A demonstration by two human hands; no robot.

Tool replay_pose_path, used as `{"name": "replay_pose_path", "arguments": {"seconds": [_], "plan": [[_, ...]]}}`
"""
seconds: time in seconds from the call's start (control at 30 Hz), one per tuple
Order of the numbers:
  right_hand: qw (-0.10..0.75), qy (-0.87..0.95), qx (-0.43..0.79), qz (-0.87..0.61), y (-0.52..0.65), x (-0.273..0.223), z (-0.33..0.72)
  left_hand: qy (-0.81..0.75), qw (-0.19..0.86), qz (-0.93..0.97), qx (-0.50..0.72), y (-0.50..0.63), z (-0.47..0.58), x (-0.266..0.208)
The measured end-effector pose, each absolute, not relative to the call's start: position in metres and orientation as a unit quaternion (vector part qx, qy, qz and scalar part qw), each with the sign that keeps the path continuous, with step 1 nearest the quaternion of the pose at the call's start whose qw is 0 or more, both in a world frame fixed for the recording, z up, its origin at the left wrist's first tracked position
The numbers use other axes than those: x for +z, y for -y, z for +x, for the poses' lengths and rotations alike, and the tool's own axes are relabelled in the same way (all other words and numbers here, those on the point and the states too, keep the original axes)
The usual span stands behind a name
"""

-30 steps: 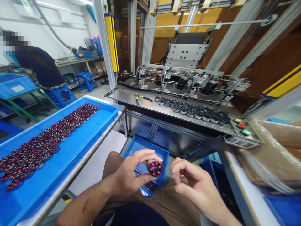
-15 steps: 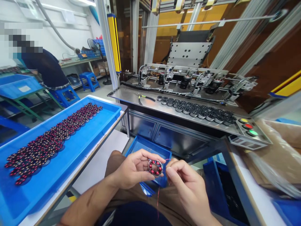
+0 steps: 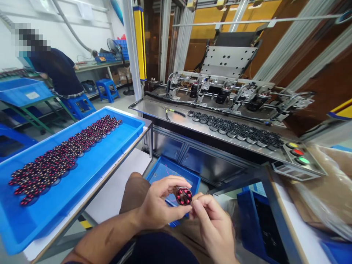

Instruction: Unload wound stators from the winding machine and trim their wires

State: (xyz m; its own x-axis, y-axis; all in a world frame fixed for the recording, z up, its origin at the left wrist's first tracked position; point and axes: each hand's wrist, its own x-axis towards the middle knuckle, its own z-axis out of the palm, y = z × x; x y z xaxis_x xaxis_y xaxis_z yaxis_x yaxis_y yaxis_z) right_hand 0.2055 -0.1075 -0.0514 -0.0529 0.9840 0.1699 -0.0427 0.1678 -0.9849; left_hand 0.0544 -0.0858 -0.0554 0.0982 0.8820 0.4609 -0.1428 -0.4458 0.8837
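Note:
My left hand (image 3: 162,201) is closed around a small motor stator (image 3: 184,196), thumb below and fingers above its rim. The stator is a ring with red wire windings on its teeth, and its open face is turned toward me. At its right edge, my right hand (image 3: 210,212) is pinched, thumb against bent forefinger, touching or almost touching the ring. What lies between those fingertips is hidden. Both hands are above my lap. Behind them is a blue bin (image 3: 192,176) with thin pink wire scraps in it.
On the left, a long blue tray (image 3: 110,156) bears rows of red-wound stators (image 3: 63,156). Dark stator cores (image 3: 236,128) and pliers (image 3: 174,112) lie on the machine's metal ledge. Push buttons (image 3: 297,152) sit at its right end. Far left, a person (image 3: 55,69) bends over a bench.
My right hand has moved in to the stator's edge; the pink wire ends seen before between them no longer show. The stator has turned slightly in my left hand. The view has shifted.

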Motion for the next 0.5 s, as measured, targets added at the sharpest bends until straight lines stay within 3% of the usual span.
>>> {"name": "replay_pose_path", "arguments": {"seconds": [0.1,0.17,0.5], "plan": [[0.556,0.552,0.476,-0.400,0.107,-0.049,0.207,-0.322,0.274,0.685,0.594,0.088,0.053,-0.050],[0.555,0.563,0.477,-0.383,0.107,-0.044,0.206,-0.312,0.226,0.713,0.586,0.088,0.054,-0.046],[0.586,0.515,0.463,-0.420,0.105,-0.062,0.196,-0.322,0.248,0.687,0.603,0.087,0.052,-0.039]]}}
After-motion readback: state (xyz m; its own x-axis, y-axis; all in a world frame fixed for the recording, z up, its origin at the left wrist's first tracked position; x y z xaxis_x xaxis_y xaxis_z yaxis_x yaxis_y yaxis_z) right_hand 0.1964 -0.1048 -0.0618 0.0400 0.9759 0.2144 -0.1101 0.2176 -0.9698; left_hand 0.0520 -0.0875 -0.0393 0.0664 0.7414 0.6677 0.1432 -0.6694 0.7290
